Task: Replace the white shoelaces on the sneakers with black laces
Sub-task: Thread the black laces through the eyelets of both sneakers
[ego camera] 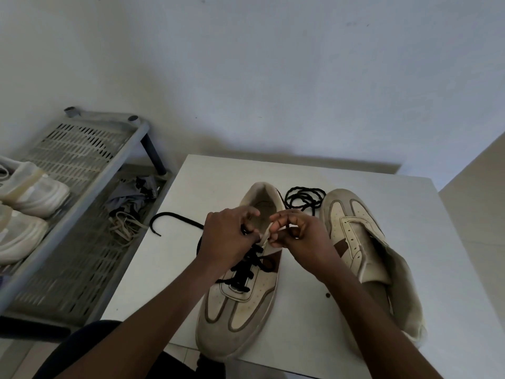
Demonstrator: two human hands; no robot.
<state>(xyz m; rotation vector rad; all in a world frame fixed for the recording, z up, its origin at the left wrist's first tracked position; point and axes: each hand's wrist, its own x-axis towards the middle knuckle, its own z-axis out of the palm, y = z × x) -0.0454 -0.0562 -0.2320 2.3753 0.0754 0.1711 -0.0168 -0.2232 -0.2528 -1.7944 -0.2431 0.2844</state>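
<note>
One wide-angle camera sits on the person's head and looks forward and down, close above the white table [369, 203]. Both arms [164, 310] enter from the bottom edge; the wall [273, 77] fills the upper half, and a grey rack [128, 157] stands at left.

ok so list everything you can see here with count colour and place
half-laced sneaker: 1, cream and brown, table centre
unlaced sneaker: 1, cream and brown, table right
threaded lace: 1, black, in half-laced sneaker, end trailing left
coiled lace: 1, black, between the sneakers, far side
table: 1, white, beside rack
rack: 1, grey, left
white shoes: 2, white, on rack
loose laces: bundle, pale, rack's lower shelf
left hand: 1, grips threaded lace
right hand: 1, pinches half-laced sneaker's eyelet edge
</note>
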